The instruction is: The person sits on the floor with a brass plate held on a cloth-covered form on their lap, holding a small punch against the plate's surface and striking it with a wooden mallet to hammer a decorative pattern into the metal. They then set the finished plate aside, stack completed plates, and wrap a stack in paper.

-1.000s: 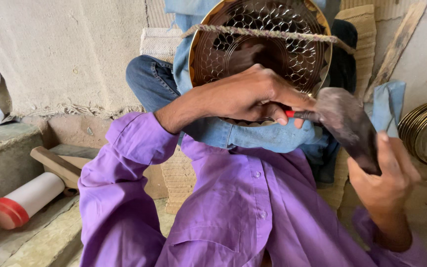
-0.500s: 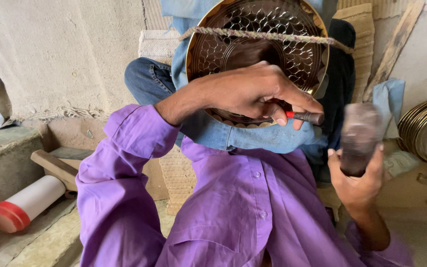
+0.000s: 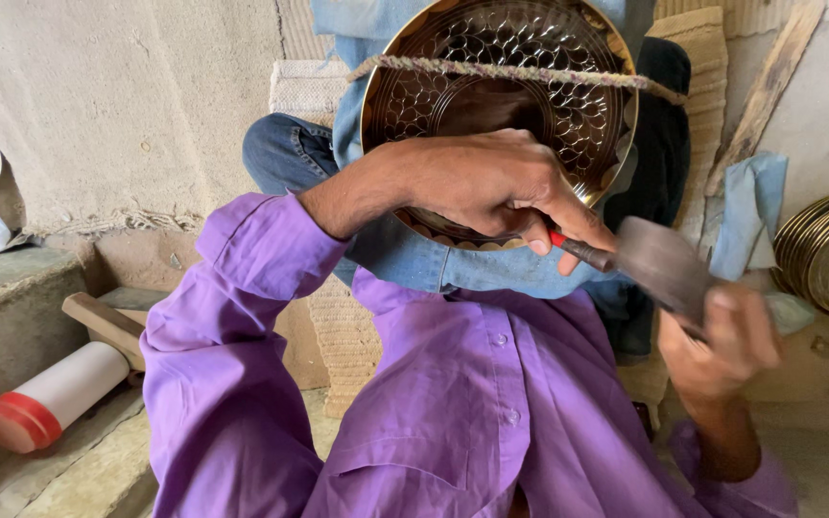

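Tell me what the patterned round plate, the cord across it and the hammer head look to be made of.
Plate: metal, probably brass, judging by its golden mirror shine and the scale pattern embossed in it.
Cord: twisted fibre, matt and fuzzy; likely jute or cotton.
Hammer head, swung by the right hand: dull dark grey, probably iron or steel, though motion blur hides detail.
The left hand pinches a thin dark tool with a red band, seemingly metal.

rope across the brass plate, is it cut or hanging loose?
No, the rope runs taut across the brass plate from rim to rim, unbroken.
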Motion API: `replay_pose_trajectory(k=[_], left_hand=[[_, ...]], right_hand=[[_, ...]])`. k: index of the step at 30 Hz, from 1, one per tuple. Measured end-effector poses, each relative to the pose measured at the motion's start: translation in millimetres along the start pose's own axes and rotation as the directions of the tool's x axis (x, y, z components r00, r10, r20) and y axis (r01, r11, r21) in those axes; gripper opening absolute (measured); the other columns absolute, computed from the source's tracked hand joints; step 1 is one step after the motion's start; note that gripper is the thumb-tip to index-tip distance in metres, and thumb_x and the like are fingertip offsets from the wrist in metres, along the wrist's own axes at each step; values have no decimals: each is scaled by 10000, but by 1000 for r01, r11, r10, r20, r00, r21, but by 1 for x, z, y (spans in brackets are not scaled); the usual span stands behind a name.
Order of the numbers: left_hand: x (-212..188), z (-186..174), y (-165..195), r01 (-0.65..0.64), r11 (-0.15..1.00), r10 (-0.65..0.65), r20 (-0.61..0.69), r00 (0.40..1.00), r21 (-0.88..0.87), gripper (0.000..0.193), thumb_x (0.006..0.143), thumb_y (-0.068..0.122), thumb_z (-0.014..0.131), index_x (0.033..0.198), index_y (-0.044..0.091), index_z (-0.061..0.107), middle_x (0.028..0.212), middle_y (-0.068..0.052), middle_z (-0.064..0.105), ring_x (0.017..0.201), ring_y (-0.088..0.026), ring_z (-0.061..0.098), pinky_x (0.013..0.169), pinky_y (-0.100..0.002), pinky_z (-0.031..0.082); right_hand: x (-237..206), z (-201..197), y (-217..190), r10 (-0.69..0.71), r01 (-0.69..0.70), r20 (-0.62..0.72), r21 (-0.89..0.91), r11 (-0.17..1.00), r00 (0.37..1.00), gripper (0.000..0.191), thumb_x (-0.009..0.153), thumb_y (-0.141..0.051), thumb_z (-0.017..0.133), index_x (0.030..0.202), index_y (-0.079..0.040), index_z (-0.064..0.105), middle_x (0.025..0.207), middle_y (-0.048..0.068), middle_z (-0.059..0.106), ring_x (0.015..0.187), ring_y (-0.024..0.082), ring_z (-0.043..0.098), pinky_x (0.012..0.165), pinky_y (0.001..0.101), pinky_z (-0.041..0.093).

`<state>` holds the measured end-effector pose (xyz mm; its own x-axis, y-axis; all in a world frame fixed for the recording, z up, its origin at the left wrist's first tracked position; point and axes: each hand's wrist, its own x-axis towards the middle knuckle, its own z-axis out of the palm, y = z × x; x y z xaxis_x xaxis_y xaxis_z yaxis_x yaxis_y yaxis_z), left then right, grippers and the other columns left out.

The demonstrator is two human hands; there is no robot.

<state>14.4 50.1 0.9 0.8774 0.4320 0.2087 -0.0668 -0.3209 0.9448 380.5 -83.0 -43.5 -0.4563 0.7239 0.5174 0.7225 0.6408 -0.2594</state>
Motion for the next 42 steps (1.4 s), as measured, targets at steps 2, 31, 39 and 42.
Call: replay_pose_trajectory(k=[2,31,39,42], left_hand=[[-5,2,1,-35,999,35,-65,997,3,533,902,32,749,1410,148,635,1199,-111,762,879,-271,717,667,-431,455],[-33,55,23,336,938,-184,-707,683,81,481,971,79,763,1429,87,615,1256,-127,741,1058,-287,759,879,-376,616],[-22,87,41,386,916,-226,-932,285,-105,477,1016,-26,724,1442,49,524,1149,-68,766,1051,-161,782,926,-264,636],[-18,88,47,378,901,-301,-933,197,-211,411,1011,-34,739,1373,44,561,1098,-55,769,1006,-118,779,866,-245,633]], right_hand=[[0,10,7,48,-58,56,208,976,997,721,952,84,784,1484,-52,317,1201,155,638,941,288,699,833,358,622],[117,-24,25,86,-238,494,254,937,865,782,838,39,806,1524,29,432,1073,264,676,898,340,706,768,413,573],[209,-5,34,-102,-159,698,299,941,709,847,759,97,720,1550,-72,469,922,174,605,741,296,604,639,405,496],[224,3,38,-82,-183,717,284,941,692,806,803,96,681,1551,-83,440,906,167,591,733,292,573,619,404,464]])
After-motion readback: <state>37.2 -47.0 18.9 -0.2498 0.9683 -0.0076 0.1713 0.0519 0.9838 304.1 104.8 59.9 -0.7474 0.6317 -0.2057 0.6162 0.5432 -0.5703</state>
